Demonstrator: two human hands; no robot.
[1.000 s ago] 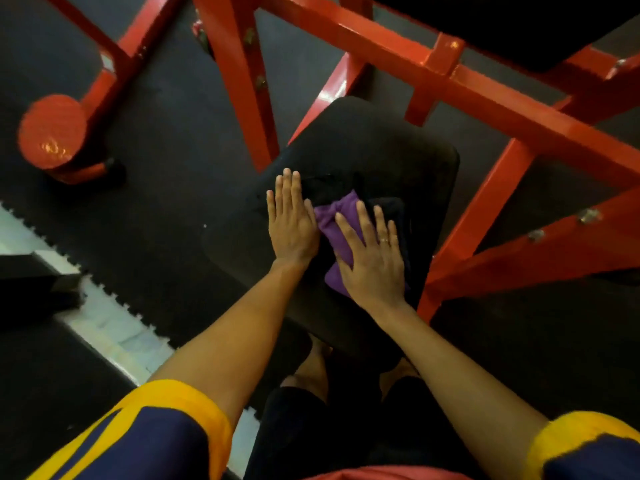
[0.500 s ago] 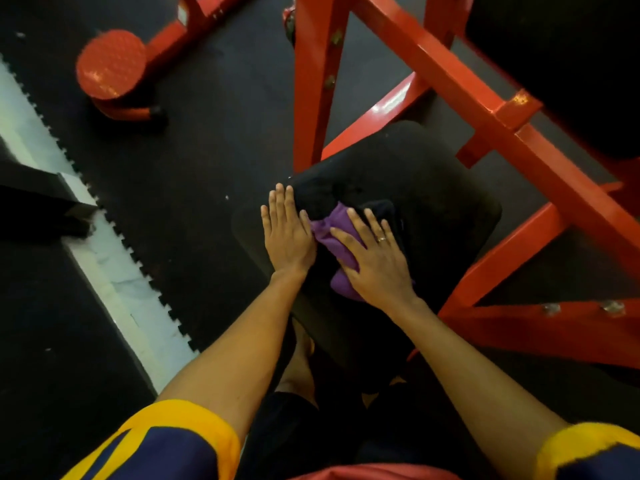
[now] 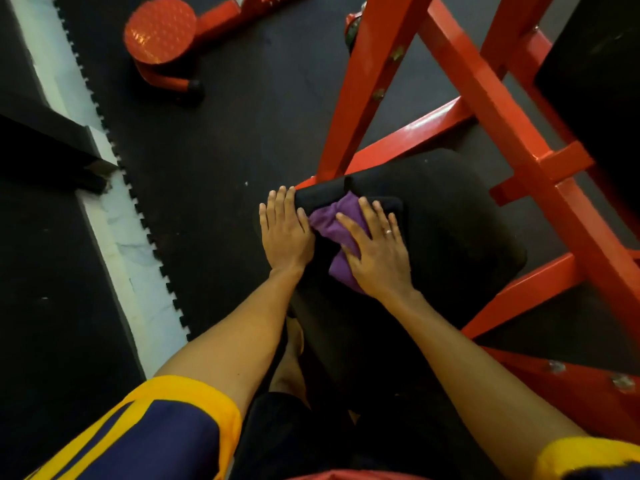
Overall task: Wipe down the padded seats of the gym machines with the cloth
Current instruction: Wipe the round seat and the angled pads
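A black padded seat (image 3: 460, 230) of a red-framed gym machine fills the middle of the head view. On its left part lies a bunched purple cloth (image 3: 334, 223). My right hand (image 3: 377, 251) lies flat on the cloth with straight, spread fingers and presses it onto the pad. My left hand (image 3: 285, 230) rests flat on the seat's left edge, just beside the cloth, fingers straight and together. Part of the cloth is hidden under my right palm.
The machine's red steel frame (image 3: 512, 143) crosses above and to the right of the seat. A red round foot plate (image 3: 160, 31) stands on the black rubber floor at the upper left. A white floor strip (image 3: 114, 220) runs along the mat's toothed edge. My bare feet show below the seat.
My head has swung, so the seat and frame sit further right and lower in view. Both hands stay flat on the pad, with the cloth under my right hand nearer the seat's far left corner.
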